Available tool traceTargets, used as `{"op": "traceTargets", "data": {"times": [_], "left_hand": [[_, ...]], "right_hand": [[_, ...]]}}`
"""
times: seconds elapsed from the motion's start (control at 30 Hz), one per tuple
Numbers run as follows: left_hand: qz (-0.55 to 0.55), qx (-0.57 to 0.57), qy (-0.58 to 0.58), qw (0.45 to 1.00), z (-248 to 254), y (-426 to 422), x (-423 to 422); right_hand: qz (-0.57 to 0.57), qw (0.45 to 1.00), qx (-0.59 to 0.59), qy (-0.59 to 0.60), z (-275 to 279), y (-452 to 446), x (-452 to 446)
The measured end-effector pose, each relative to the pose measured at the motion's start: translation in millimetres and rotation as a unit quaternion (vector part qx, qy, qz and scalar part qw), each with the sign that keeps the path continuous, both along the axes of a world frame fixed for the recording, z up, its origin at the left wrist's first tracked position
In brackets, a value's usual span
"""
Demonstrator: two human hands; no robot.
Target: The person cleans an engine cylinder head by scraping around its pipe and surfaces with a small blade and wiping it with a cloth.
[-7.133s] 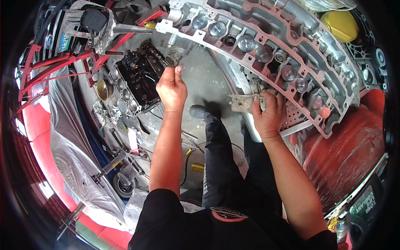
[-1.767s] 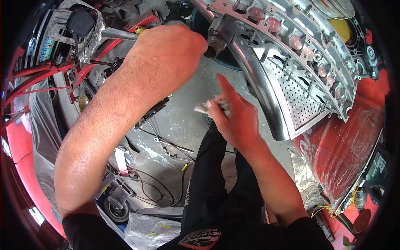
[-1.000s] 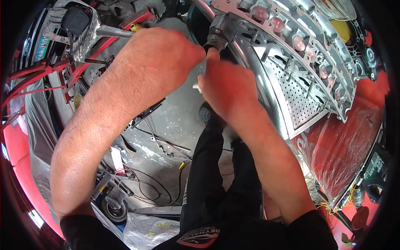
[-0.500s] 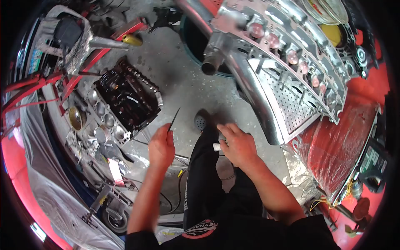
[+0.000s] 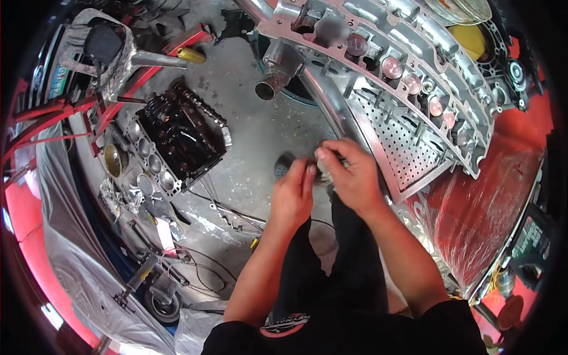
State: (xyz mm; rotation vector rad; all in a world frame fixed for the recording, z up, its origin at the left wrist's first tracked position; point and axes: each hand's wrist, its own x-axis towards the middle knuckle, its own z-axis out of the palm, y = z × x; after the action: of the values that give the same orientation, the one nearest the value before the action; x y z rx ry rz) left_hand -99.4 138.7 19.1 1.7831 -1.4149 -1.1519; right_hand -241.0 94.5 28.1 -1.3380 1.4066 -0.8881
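My left hand (image 5: 294,192) is closed in a pinch, its fingertips almost meeting those of my right hand. The thin dark pointed tool held there a moment ago is now hidden by the fingers. My right hand (image 5: 354,177) is curled around a small whitish piece, perhaps a rag (image 5: 323,175), which shows only in part. Both hands are over the floor, left of a perforated metal stand (image 5: 408,139). On that stand lies a large aluminium cylinder head (image 5: 378,44) with round reddish faces along it and an open pipe outlet (image 5: 266,89).
A dark engine block (image 5: 183,139) sits on the floor to the left, near a red steel frame (image 5: 142,74) and a brass-coloured bowl (image 5: 113,160). Hoses (image 5: 207,269) and a caster wheel (image 5: 161,305) lie lower left. A plastic-wrapped red panel (image 5: 473,207) stands right.
My left hand has moved right and my right hand slightly up, bringing them together. The tool's tip no longer shows. My view has shifted, with the cylinder head now further left.
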Motion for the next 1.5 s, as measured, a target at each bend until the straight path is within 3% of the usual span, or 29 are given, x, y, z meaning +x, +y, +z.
{"op": "traceTargets", "data": {"times": [0.07,0.13,0.23,0.4,0.5,0.57,0.7,0.87,1.3,1.5], "left_hand": [[0.044,-0.033,-0.042,0.998,2.8,-22.6,-10.5],[0.172,-0.068,-0.087,0.979,4.4,-47.1,-16.8],[0.265,-0.082,-0.019,0.961,-0.4,-75.9,-22.7],[0.322,-0.111,-0.046,0.939,-13.4,-86.9,-40.1],[0.352,-0.113,-0.128,0.920,-27.4,-85.5,-45.1],[0.297,-0.113,-0.220,0.922,-29.3,-86.7,-48.1],[0.351,-0.036,-0.175,0.919,-17.2,-84.4,-48.6],[0.364,-0.050,-0.161,0.916,-12.7,-90.7,-66.7],[0.371,-0.034,-0.324,0.869,-14.0,-98.7,-73.4],[0.388,-0.038,-0.263,0.883,-12.7,-98.2,-80.7]], "right_hand": [[0.023,0.999,-0.043,-0.007,0.1,-15.3,-23.1],[0.064,0.944,-0.227,0.232,-5.7,-26.3,-46.5],[0.112,0.906,-0.314,0.262,-33.9,-31.5,-71.7],[0.118,0.914,-0.307,0.239,-40.6,-31.5,-75.7],[0.124,0.913,-0.307,0.239,-40.2,-33.4,-77.5],[0.130,0.910,-0.313,0.239,-39.1,-35.1,-76.4],[0.130,0.914,-0.304,0.235,-40.1,-33.2,-78.4],[0.126,0.914,-0.309,0.232,-41.5,-38.3,-77.3],[0.150,0.923,-0.273,0.228,-37.9,-31.8,-80.9],[0.149,0.923,-0.278,0.221,-37.9,-37.9,-78.4]]}}
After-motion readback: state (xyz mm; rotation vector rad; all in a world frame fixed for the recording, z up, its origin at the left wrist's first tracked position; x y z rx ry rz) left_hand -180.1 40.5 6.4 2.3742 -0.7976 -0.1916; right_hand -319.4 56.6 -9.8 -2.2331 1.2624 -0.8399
